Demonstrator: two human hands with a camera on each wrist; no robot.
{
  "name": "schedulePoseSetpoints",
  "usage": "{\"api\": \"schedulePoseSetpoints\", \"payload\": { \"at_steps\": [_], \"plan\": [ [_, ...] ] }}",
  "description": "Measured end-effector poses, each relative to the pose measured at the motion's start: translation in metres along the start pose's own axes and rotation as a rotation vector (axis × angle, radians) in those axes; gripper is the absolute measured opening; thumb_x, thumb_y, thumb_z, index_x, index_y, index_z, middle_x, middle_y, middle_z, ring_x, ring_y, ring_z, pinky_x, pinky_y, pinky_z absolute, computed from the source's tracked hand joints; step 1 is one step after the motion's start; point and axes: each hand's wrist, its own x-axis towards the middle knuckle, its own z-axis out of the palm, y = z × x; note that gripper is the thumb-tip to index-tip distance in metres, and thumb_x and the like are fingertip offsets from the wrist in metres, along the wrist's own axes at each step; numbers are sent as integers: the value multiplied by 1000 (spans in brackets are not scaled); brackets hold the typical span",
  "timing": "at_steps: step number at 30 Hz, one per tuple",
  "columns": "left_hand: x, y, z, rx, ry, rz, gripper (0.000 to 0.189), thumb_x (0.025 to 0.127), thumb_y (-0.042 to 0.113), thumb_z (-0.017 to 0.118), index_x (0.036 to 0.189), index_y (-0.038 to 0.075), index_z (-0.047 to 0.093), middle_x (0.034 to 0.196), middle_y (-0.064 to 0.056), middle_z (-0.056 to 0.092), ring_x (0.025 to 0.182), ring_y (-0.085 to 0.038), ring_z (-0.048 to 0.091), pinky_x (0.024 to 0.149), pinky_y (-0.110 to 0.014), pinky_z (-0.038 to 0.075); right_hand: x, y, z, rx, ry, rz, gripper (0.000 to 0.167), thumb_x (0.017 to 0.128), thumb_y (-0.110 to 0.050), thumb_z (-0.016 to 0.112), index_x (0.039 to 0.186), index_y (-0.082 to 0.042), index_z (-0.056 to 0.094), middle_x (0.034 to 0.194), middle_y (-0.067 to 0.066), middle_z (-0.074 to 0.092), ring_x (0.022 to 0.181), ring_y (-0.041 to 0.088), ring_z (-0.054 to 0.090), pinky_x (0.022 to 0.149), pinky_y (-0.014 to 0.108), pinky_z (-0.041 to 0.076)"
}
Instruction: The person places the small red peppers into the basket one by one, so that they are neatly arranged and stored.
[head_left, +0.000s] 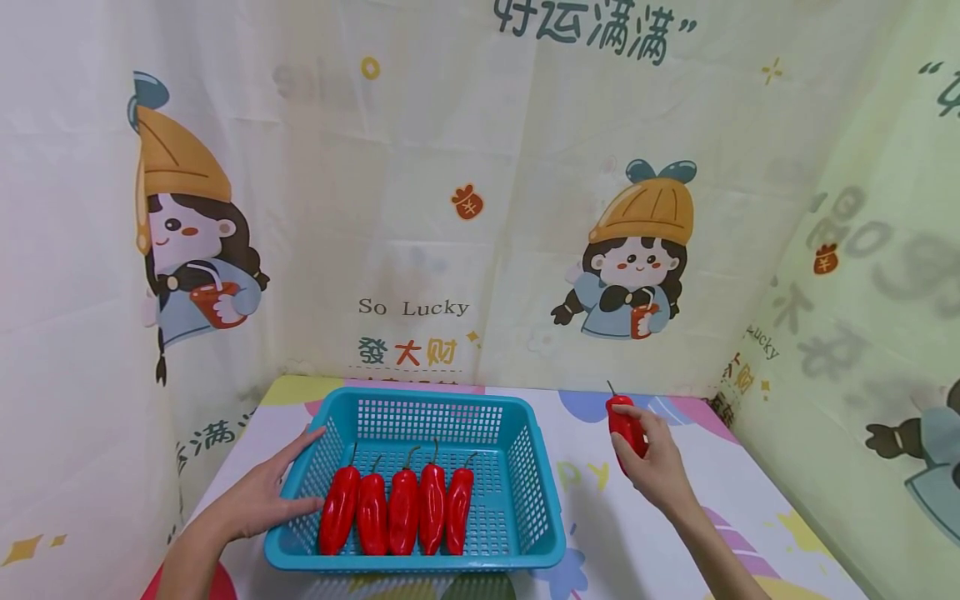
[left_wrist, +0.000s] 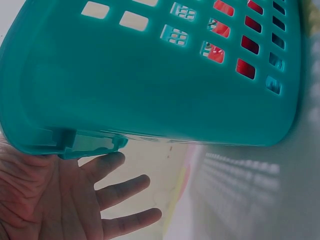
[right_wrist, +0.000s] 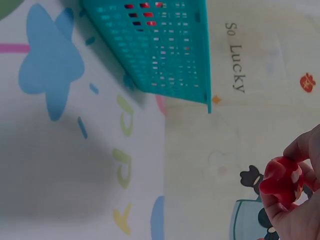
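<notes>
My right hand [head_left: 657, 458] pinches a red chili pepper [head_left: 624, 425] above the table, to the right of the basket. The pepper's thin stem points up; in the right wrist view its glossy body [right_wrist: 281, 181] sits between thumb and fingers. Inside the turquoise plastic basket [head_left: 551, 500], several red chili peppers [head_left: 403, 512] lie side by side, stems toward the far wall. My left hand [head_left: 258, 492] rests on the basket's left rim, thumb over the inside. Its other fingers [left_wrist: 122, 192] are straight and spread outside, as the left wrist view shows.
A printed cloth covers the table [head_left: 592, 533]. Pale curtains [head_left: 420, 208] with cartoon figures and lettering hang behind and at both sides. The basket's perforated right wall [right_wrist: 170, 55] stands between the lying peppers and my right hand.
</notes>
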Motion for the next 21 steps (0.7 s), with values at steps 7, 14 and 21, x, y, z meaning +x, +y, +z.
{"api": "schedulePoseSetpoints", "payload": {
  "at_steps": [7,14,21],
  "plan": [
    [1,1,-1,10,-5,-10,119,69,42,91,163,16,23,156,-37,31,129,-62,42,75,-52,63,-2,-13,5,53,-35,17,53,95,-9,70,144,-11,49,142,22,43,122,46,49,69,39,64],
    [2,0,0,8,-3,-18,119,68,41,92,162,16,23,155,-36,32,128,-61,43,74,-51,63,-1,-25,15,39,-45,-6,63,89,-8,77,144,-9,48,143,22,45,124,46,50,79,49,63],
    [3,0,0,16,-5,-20,119,69,42,91,163,16,23,157,-36,31,130,-61,42,75,-52,63,0,-38,26,54,-63,-29,66,86,-9,80,144,-12,49,143,18,47,126,43,50,80,50,62]
  ]
}}
